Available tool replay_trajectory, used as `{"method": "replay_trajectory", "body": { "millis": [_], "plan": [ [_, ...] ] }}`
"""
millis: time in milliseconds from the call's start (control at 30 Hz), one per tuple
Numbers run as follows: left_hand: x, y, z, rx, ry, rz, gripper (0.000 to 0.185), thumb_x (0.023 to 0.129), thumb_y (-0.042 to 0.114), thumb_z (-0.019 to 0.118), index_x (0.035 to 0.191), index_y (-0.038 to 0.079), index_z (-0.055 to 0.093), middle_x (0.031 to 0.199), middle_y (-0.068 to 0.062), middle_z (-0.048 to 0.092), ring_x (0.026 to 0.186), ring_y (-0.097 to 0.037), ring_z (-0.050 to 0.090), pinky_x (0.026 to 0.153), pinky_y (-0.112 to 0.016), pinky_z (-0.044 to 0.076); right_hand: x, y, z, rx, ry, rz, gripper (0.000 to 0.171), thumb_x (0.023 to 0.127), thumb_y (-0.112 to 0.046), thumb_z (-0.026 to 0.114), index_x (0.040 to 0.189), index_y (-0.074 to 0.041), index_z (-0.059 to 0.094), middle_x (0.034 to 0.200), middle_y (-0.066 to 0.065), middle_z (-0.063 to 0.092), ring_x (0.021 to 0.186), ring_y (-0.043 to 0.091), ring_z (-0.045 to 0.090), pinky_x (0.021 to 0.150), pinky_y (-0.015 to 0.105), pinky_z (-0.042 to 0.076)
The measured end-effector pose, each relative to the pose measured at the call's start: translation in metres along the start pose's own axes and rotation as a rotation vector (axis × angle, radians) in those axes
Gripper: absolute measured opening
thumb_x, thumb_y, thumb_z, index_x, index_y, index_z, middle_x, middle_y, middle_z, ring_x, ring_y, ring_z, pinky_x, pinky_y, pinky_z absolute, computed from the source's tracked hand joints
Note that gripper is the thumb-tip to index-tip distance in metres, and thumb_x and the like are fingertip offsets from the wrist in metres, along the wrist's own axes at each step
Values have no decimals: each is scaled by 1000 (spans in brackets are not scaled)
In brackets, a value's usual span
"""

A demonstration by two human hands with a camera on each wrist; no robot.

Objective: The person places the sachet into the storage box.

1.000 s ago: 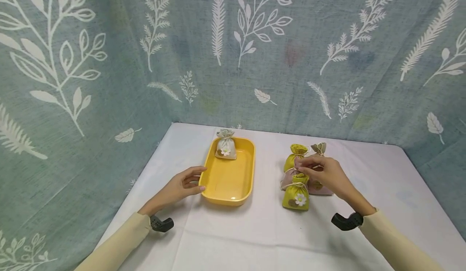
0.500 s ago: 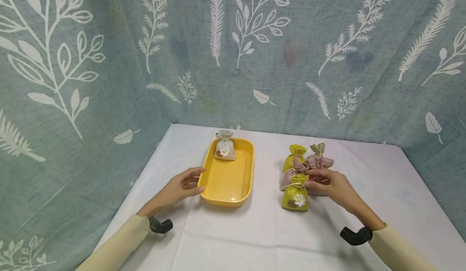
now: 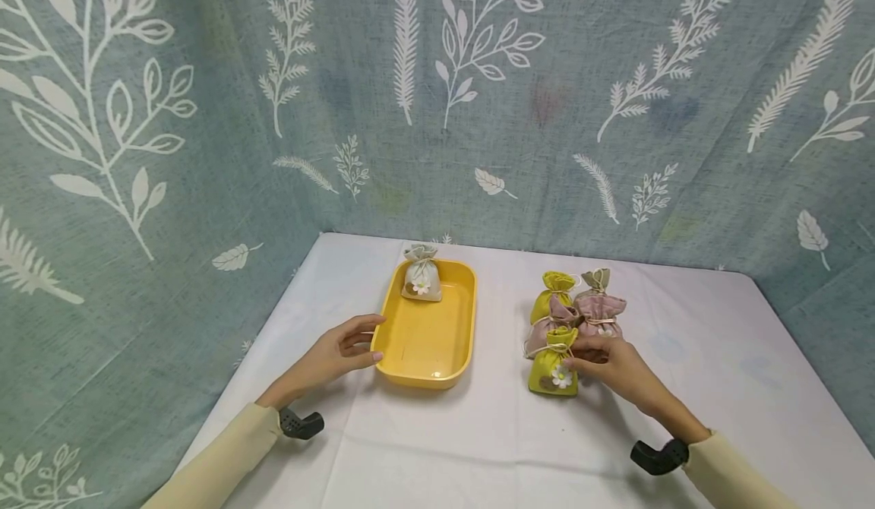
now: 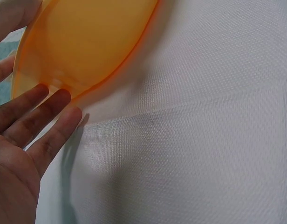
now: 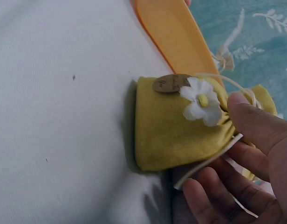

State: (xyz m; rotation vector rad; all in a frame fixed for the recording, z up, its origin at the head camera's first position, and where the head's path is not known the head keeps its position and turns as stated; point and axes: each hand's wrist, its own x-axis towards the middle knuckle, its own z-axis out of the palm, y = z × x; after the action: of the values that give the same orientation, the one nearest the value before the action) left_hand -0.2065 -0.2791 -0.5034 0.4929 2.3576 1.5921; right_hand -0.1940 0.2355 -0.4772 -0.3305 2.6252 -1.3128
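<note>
My right hand (image 3: pixel 618 368) is at the front yellow-green drawstring pouch (image 3: pixel 552 378), thumb on the near side of its gathered neck and fingers behind. In the right wrist view this pouch (image 5: pixel 171 135) shows a white flower (image 5: pixel 201 101), a brown oval tag and a cream cord, and its neck lies between thumb and fingers. My left hand (image 3: pixel 342 353) rests at the left side of a yellow tray (image 3: pixel 424 380), fingers loosely extended. The left wrist view shows fingertips (image 4: pixel 59 98) against the tray's wall (image 4: pixel 101 84). A pale grey pouch (image 3: pixel 424 275) leans in the tray's far end.
Directly behind the front pouch stand a pink pouch (image 3: pixel 544 334) and another yellow-green pouch (image 3: pixel 549 296). To their right are a second pink pouch (image 3: pixel 601 311) and an olive-beige pouch (image 3: pixel 597 279). A leaf-patterned curtain (image 3: pixel 519 114) borders the white-clothed table (image 3: pixel 437 448).
My right hand has come down from over the pink pouches to the neck of the front yellow-green pouch. The left hand and the tray have stayed in place.
</note>
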Motion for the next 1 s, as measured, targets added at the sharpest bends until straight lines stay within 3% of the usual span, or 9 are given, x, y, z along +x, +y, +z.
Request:
{"method": "replay_trajectory", "body": {
  "millis": [100, 300, 500, 767, 1000],
  "plan": [
    [0, 0, 0, -1, 3, 0, 74, 93, 32, 79, 156, 18, 43, 148, -11, 52, 132, -30, 55, 107, -36, 51, -1, 0, 2, 40, -17, 15, 44, 92, -39, 78, 125, -10, 74, 114, 6, 71, 97, 20, 66, 76, 31, 58],
    [-1, 0, 1, -4, 5, 5, 74, 93, 31, 79, 156, 17, 43, 147, -11, 53, 132, -31, 55, 107, -36, 51, -3, 0, 5, 103, -63, -18, 24, 94, -34, 77, 107, -13, 80, 102, 6, 71, 85, 16, 59, 68, 32, 54],
    [0, 0, 0, -7, 3, 5, 73, 93, 32, 79, 156, 20, 44, 147, -9, 53, 132, -30, 55, 108, -38, 50, -3, 0, 8, 157, -79, -44, 21, 94, -28, 77, 107, -12, 81, 97, 6, 75, 80, 12, 55, 65, 29, 51],
    [-1, 2, 0, -10, 1, -10, 75, 93, 32, 80, 156, 18, 43, 148, -11, 52, 132, -29, 55, 109, -40, 50, -3, 0, 14, 213, -34, -60, 17, 92, -24, 79, 100, -10, 82, 98, 10, 63, 83, 15, 50, 62, 30, 48],
    [0, 1, 0, -13, 0, -14, 74, 92, 34, 80, 155, 22, 44, 149, -9, 52, 133, -28, 54, 110, -42, 49, 2, -6, 17, 213, 21, -103, 14, 92, -21, 80, 97, -9, 82, 95, 7, 63, 85, 13, 49, 64, 24, 44]
  ]
}}
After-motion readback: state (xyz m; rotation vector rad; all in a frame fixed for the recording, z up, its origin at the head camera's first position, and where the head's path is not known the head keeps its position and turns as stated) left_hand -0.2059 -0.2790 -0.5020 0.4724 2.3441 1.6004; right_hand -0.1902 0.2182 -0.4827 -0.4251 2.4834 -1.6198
